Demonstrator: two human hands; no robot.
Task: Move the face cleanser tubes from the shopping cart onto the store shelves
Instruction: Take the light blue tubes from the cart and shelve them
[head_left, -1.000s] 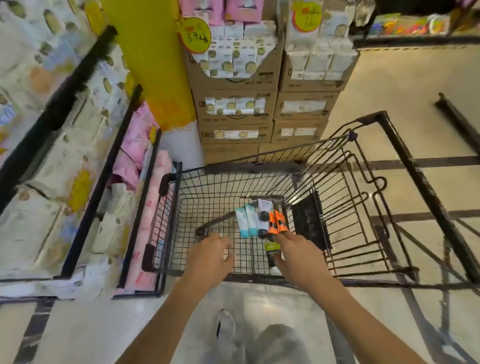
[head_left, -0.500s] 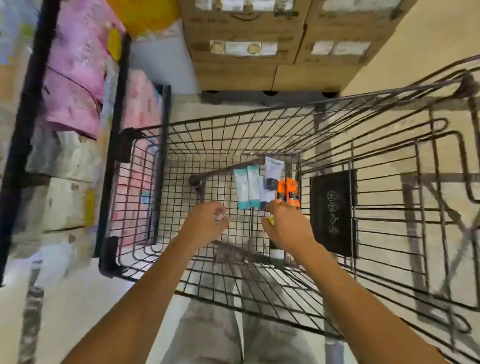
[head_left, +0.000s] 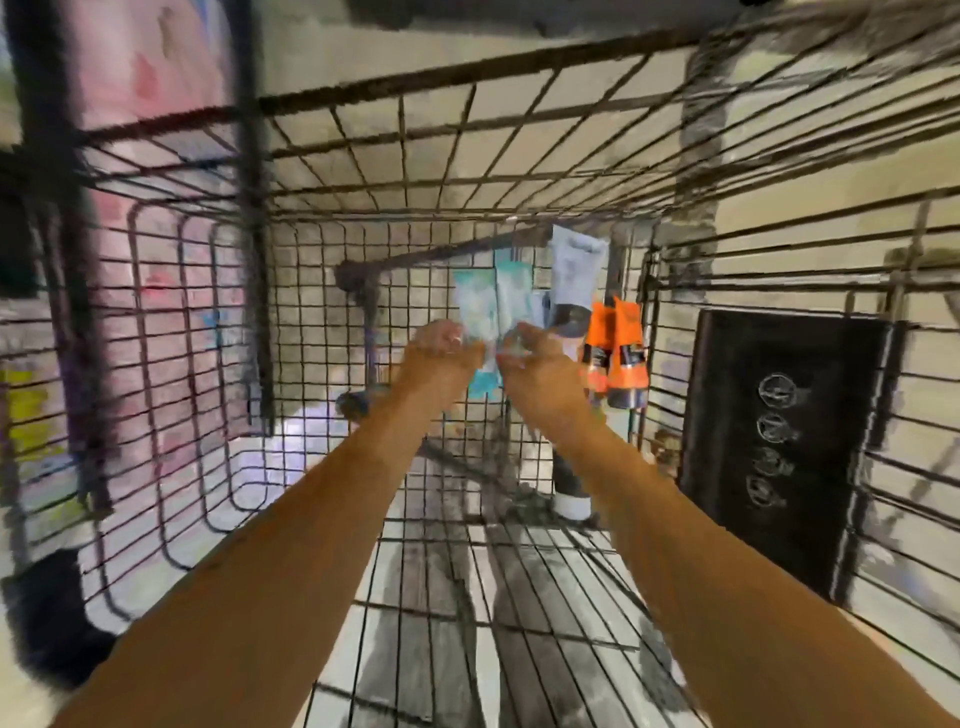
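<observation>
Moved since the earlier frame: your left hand (head_left: 441, 361) and right hand (head_left: 540, 366) are now reaching further forward in the shopping cart (head_left: 363, 171). They were apart before and are now sitting almost side by side at the row of tubes.

- Left fingers (head_left: 451, 339): these are curling against the left edge of the teal tubes (head_left: 488, 306). Blur is hiding the tips, so you cannot tell whether they are pinching.
- Right fingers (head_left: 521, 340): these are curling at the lower part of the right-hand teal tube. You cannot tell the grip here either.
- Teal tubes, two: these are lying side by side on the cart's wire floor, partly under both sets of fingers. One lower end is showing between your hands.
- White tube (head_left: 575, 270): this is lying just beyond your right fingers, beside the teal pair.
- Orange tubes (head_left: 621, 343), two: these are lying just to the right of your right fingers.
- Dark tube (head_left: 570, 486), white-capped: this is lying nearer to you than the fingers, beside your right forearm.
- Black panel (head_left: 779, 447): this is hanging on the cart wall, well to the right of your right fingers.
- Pink packages (head_left: 150, 83): these are sitting outside the cart, well to the left of your left fingers, and are blurred.
</observation>
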